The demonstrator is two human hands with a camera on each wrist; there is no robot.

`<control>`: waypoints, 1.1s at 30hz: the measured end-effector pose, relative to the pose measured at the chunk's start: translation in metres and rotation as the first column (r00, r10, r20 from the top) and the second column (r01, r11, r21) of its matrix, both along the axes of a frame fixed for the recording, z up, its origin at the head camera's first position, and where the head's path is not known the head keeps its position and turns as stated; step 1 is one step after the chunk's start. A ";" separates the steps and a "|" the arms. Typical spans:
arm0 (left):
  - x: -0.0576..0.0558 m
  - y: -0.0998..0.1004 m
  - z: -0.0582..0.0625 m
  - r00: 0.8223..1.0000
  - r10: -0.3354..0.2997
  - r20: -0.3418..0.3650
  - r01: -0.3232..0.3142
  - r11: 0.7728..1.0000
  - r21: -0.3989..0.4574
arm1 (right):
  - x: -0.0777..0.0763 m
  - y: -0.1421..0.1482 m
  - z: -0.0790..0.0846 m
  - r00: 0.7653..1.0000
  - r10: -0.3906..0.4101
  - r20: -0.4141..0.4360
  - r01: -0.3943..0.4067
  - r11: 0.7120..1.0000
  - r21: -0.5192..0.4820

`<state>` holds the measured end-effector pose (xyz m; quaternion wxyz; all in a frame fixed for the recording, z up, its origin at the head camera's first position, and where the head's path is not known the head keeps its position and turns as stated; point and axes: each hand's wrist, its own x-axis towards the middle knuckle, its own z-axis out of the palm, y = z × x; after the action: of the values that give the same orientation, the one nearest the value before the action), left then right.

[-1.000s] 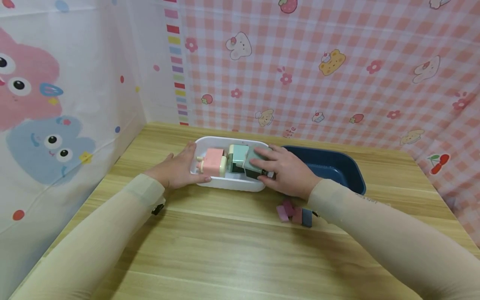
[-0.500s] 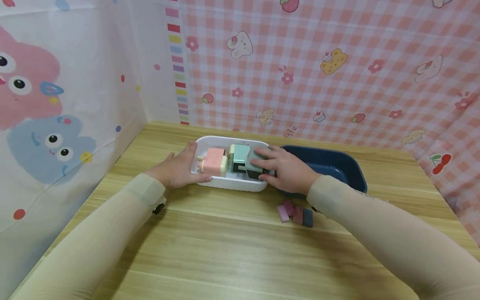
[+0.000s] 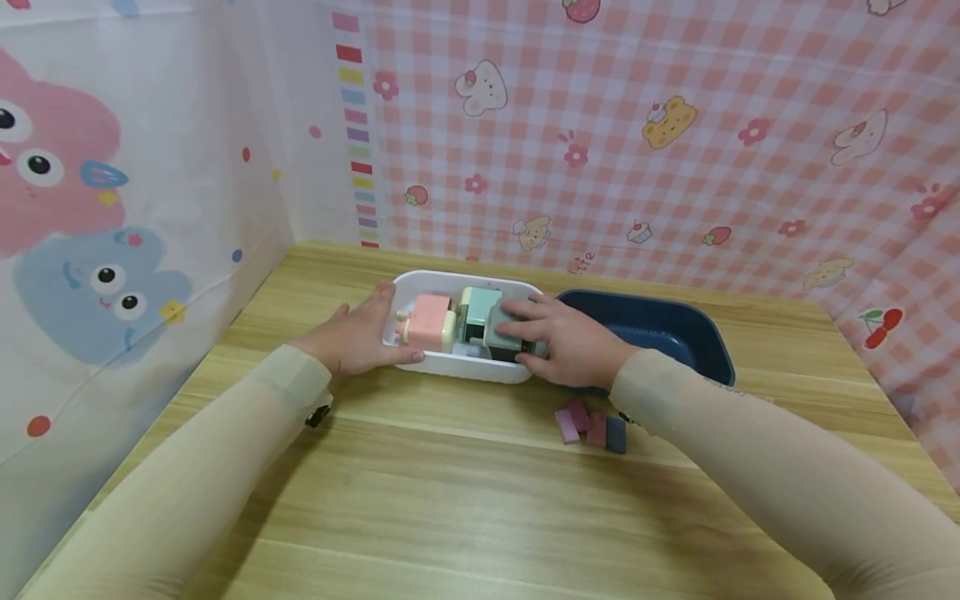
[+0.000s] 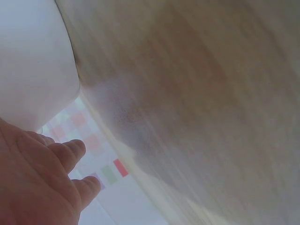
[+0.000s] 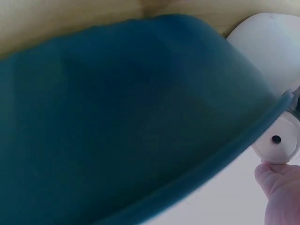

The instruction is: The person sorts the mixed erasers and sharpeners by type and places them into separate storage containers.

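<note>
A white tray point(image 3: 465, 367) holds several boxy pencil sharpeners. The pink-and-cream sharpener point(image 3: 429, 323) lies on the left, and the mint-green sharpener point(image 3: 482, 308) is in the middle. My left hand point(image 3: 360, 333) grips the tray's left end, thumb along the front rim; its fingers show beside the white wall in the left wrist view. At the right end, my right hand point(image 3: 573, 337) holds the grey-green sharpener point(image 3: 504, 327), fingers over its top and thumb at the front. In the right wrist view, a round white face with a dark hole point(image 5: 276, 139) shows above a fingertip.
A dark blue tray point(image 3: 675, 333) stands close to the white one, partly behind my right hand. Several small pink and dark blue blocks point(image 3: 596, 429), like erasers, lie on the wooden table point(image 3: 420, 500) in front. Printed cloths point(image 3: 600, 150) hang behind and at the sides.
My right hand has shifted slightly left with the grey-green sharpener, which now sits a little lower and closer to the mint-green one. The left hand stays at the tray's end.
</note>
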<state>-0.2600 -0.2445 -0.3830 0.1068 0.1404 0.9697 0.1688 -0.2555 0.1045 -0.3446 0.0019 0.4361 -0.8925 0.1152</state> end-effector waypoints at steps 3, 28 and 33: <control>0.000 0.000 -0.001 1.000 -0.002 -0.002 0.002 1.000 -0.003 | 0.000 0.000 -0.001 1.000 -0.009 0.014 0.009 1.000 -0.004; 0.000 0.000 0.000 1.000 -0.008 0.004 0.008 1.000 -0.024 | 0.004 0.008 -0.006 0.976 0.085 -0.200 -0.080 0.996 0.034; 0.001 0.002 0.001 1.000 -0.004 0.002 0.004 1.000 -0.024 | 0.004 0.005 -0.007 0.976 0.078 -0.203 -0.075 0.997 0.021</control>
<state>-0.2588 -0.2428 -0.3818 0.1099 0.1409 0.9713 0.1570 -0.2520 0.1097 -0.3519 0.0859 0.4794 -0.8710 0.0642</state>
